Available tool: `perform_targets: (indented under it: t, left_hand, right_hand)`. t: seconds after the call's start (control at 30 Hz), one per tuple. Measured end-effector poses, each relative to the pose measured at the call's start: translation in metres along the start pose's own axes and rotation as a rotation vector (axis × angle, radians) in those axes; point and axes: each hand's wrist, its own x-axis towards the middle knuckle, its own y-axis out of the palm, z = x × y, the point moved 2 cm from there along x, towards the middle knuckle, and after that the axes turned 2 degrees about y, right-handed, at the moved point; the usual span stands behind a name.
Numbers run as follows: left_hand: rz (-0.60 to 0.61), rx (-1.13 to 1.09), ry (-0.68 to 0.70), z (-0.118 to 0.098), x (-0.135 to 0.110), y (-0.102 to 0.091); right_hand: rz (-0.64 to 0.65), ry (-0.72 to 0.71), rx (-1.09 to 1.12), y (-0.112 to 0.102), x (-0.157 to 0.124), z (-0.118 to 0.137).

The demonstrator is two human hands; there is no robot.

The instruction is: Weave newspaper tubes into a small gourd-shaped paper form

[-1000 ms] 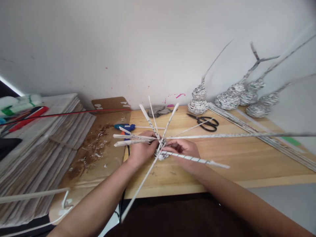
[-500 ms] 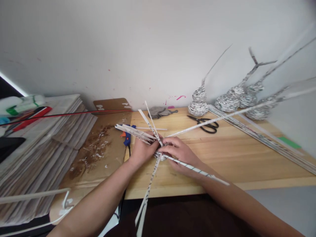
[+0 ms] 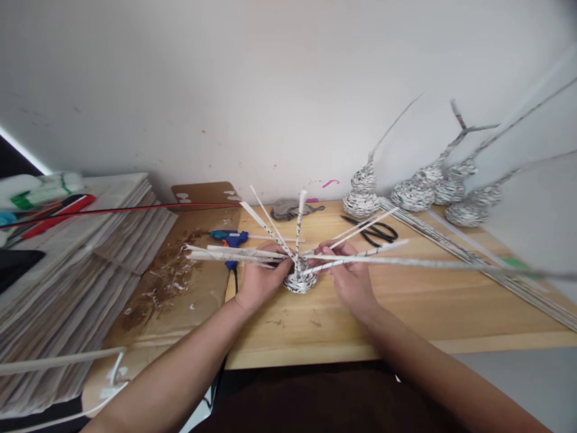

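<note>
A small woven piece of rolled newspaper (image 3: 299, 281) sits on the wooden table (image 3: 406, 300), with several long paper tubes (image 3: 360, 255) fanning out from its centre. My left hand (image 3: 260, 276) grips the left side of the woven piece, its fingers closed over the tubes that point left. My right hand (image 3: 349, 273) is on the right side, fingers pinched on a long paper tube that runs far to the right.
A blue glue gun (image 3: 229, 239) lies behind my left hand, black scissors (image 3: 376, 231) behind my right. Finished woven cones (image 3: 360, 195) stand by the wall, loose paper tubes (image 3: 478, 258) at the right. A newspaper stack (image 3: 67, 264) and littered brown cardboard (image 3: 180, 270) fill the left.
The woven piece has been turned; the tubes that pointed down towards me now stick up and to the sides. My right hand moved from over the centre to its right side.
</note>
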Motion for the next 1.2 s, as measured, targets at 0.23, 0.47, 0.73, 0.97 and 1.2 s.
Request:
perform_targets:
  t: [0.23, 0.47, 0.73, 0.97, 1.2]
  left_hand:
    - [0.124, 0.096, 0.205, -0.012, -0.004, 0.0]
    - [0.073, 0.184, 0.235, -0.003, -0.002, -0.002]
    - [0.004, 0.287, 0.153, -0.003, 0.0, -0.003]
    - [0.215, 0.175, 0.162, -0.01, 0.004, -0.008]
    - [0.215, 0.238, 0.17, -0.009, 0.003, -0.008]
  right_hand:
    - [0.053, 0.06, -0.038, 0.0, -0.002, -0.008]
    - [0.169, -0.013, -0.42, -0.011, -0.007, -0.011]
    - [0.234, -0.284, -0.822, -0.003, -0.019, -0.015]
    - [0.255, -0.158, -0.654, -0.002, -0.015, -0.025]
    - [0.223, -0.137, -0.557, 0.001, -0.016, -0.019]
